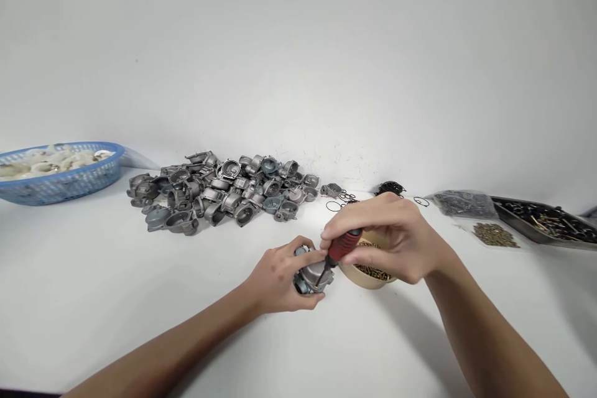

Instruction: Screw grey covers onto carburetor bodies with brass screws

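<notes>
My left hand (282, 277) is wrapped round a grey metal carburetor body (311, 275), steadying it low over the white table. In my right hand (396, 233) is a screwdriver (344, 246) with a red and black handle, tilted with its tip down. That tip meets a small brass-coloured screw (317, 286) at the near edge of the carburetor body. Just behind my right hand stands a round tan bowl (361, 278) holding many brass-coloured screws, partly hidden by the hand.
A heap of grey metal castings (231, 199) lies at the back, left of centre. At far left stands a blue basket (88, 183) of whitish parts. Black rings (421, 201) lie behind my right hand; a bag (466, 204), brass pieces (495, 235) and a metal tray (536, 230) sit right.
</notes>
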Tool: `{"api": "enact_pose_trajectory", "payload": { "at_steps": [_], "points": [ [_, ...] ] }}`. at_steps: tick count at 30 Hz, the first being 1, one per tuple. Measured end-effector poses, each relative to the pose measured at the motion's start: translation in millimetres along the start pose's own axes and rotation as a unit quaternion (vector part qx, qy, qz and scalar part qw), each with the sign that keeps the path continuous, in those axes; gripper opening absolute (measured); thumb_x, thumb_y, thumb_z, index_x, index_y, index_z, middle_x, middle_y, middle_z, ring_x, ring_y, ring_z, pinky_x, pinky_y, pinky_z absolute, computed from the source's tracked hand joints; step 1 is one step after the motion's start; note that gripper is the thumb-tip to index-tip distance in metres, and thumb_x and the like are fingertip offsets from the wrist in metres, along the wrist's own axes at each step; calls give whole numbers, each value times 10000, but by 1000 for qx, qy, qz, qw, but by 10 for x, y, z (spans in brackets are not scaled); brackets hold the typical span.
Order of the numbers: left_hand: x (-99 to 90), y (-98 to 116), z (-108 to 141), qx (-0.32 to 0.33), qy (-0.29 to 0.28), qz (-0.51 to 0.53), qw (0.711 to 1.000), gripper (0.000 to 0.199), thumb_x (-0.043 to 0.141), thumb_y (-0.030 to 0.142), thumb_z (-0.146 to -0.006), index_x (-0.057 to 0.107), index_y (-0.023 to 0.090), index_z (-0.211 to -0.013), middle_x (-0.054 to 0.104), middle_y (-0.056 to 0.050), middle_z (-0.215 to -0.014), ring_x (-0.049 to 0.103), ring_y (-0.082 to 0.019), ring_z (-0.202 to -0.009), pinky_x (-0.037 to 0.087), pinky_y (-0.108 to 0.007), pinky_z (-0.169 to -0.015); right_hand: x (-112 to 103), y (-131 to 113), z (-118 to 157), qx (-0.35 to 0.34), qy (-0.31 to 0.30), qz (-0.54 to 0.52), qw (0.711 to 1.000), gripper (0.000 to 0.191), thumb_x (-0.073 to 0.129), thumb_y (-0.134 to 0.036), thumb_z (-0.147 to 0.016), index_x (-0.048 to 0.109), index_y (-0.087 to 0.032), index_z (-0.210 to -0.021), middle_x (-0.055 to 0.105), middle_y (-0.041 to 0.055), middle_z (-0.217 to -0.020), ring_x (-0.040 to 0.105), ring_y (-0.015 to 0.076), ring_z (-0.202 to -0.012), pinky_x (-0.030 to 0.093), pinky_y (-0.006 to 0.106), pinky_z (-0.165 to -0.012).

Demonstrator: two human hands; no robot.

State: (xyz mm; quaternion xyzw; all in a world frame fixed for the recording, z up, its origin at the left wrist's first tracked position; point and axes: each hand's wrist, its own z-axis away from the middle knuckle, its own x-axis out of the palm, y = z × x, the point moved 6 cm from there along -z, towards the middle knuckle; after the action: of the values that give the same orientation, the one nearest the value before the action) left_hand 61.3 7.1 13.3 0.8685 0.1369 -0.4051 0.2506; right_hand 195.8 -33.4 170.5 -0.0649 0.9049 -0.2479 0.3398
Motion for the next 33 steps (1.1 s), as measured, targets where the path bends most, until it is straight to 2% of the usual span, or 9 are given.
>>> {"api": "enact_pose_trajectory", "payload": {
  "at_steps": [3,8,12,17,21,25,27,30,33],
  "points": [
    [6,0,1,-6,-4,11,1000,522,734,436,-704,647,308,-1202,630,-53,-1159,689,-194,-795,584,-314,-692,34,6,-2,-11,23,64,998,334,757,-168,-848,708,-186,-1178,751,38,-829,688,164,-780,582,307,-726],
    [-21,14,-6,-2,7,-1,1000,540,743,424,-689,638,328,-1209,626,-45,-1197,697,-229,-877,583,-320,-685,95,30,-14,0,9,50,999,407,585,-175,-945,596,-164,-1353,748,71,-918,689,203,-911,584,379,-804],
    [-11,16,-4,7,9,6,1000,480,728,440,-710,640,276,-1153,635,-47,-1150,688,-199,-806,576,-302,-656,38,14,-18,-46,63,87,993,370,764,-236,-851,695,-220,-1214,732,30,-810,664,174,-776,577,326,-704],
    [-8,22,8,27,23,5,999,488,725,430,-724,626,275,-1176,623,-59,-1150,686,-207,-831,568,-295,-645,66,92,-23,-8,32,22,999,369,629,-170,-927,657,-202,-1293,753,92,-1007,693,213,-923,588,383,-798],
    [1,16,12,23,17,3,1000,500,731,440,-722,630,284,-1187,616,-48,-1085,661,-176,-731,545,-274,-579,0,84,-9,-45,79,51,995,372,801,-187,-807,733,-228,-1170,744,50,-865,674,184,-799,592,329,-698],
    [9,17,16,15,3,9,1000,512,726,444,-736,633,272,-1210,610,-65,-1117,667,-179,-764,583,-298,-655,46,206,-3,19,36,-25,999,406,658,-166,-911,646,-206,-1315,718,126,-1167,704,225,-970,624,369,-748],
    [14,19,17,14,-5,14,1000,528,723,440,-744,629,278,-1238,607,-71,-1141,677,-190,-809,599,-319,-714,62,236,-6,19,36,-47,998,440,680,-154,-898,632,-213,-1332,745,110,-1100,722,218,-932,635,367,-746],
    [12,22,15,12,-4,23,1000,564,723,426,-743,614,291,-1280,605,-70,-1149,683,-193,-825,607,-325,-721,17,220,-10,-17,96,13,995,387,813,-161,-785,737,-244,-1155,736,34,-861,692,177,-789,625,325,-683],
    [13,24,11,11,-8,25,1000,611,721,420,-742,585,313,-1327,601,-68,-1151,684,-192,-820,612,-331,-722,46,259,-13,21,75,-10,997,335,735,-181,-856,713,-222,-1187,722,89,-1049,683,202,-937,626,363,-763]
  ]
}}
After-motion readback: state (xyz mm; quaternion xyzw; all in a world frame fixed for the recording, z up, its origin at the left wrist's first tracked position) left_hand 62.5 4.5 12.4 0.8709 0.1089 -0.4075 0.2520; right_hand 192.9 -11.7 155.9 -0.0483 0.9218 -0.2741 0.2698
